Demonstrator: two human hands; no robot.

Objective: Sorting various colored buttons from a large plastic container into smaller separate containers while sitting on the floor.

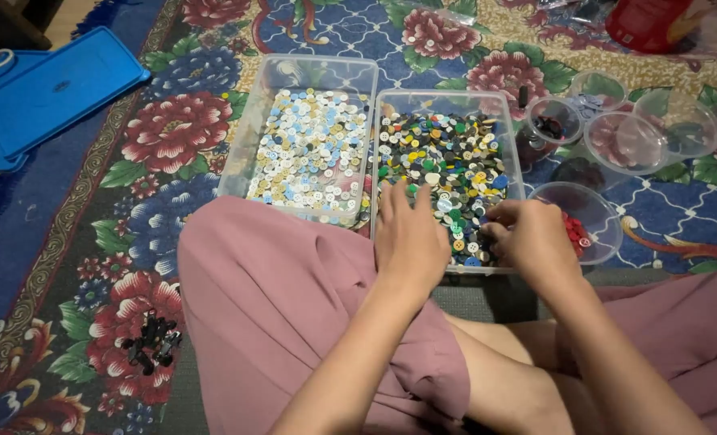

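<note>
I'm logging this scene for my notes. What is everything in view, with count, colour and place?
Left bin: one, clear, holding white, cream and pale blue buttons.
Right bin: one, clear, holding mixed-colour buttons.
Round cups: about five, clear, right of the bins; one holds red buttons.
Lids: blue, top left.
Black buttons: small pile, bottom left on the carpet.
Carpet: floral, underneath.
Left hand: on right bin's near edge.
Right hand: fingers in right bin.
</note>
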